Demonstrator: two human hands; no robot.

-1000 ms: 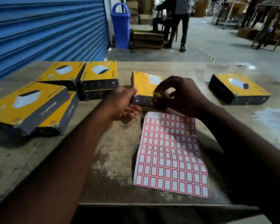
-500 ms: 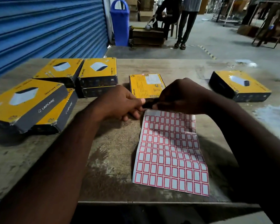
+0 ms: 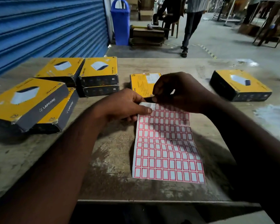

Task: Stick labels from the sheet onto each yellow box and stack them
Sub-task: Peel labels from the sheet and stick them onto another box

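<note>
Label sheet [image 3: 166, 146], white paper printed with rows of red-bordered rectangular stickers, lies flat on the worn wooden table [image 3: 111, 159] at lower centre of the frame. The left hand [image 3: 124, 109] grips its top left corner, thumb pressed on top and fingers curled beneath. The right hand [image 3: 181, 92] has thumb and forefinger pinched together at the sheet's top edge, presumably lifting one sticker (too small and blurred to confirm). Just above, at centre, lies the flat yellow cardboard box [image 3: 142, 84], its printed side up.

As I judge it, a sticker peeled at a sharp angle could tear or fold onto itself. If the left thumb slips, the whole sheet could lift. A neighbouring sticker might also come away.

The right hand covers that box's right part, so I cannot tell whether it already bears a label. The yellow-and-grey stacked boxes [image 3: 27, 101] at the left and the lone yellow box [image 3: 239, 84] at the right show none from here, though their lower faces are hidden.
</note>
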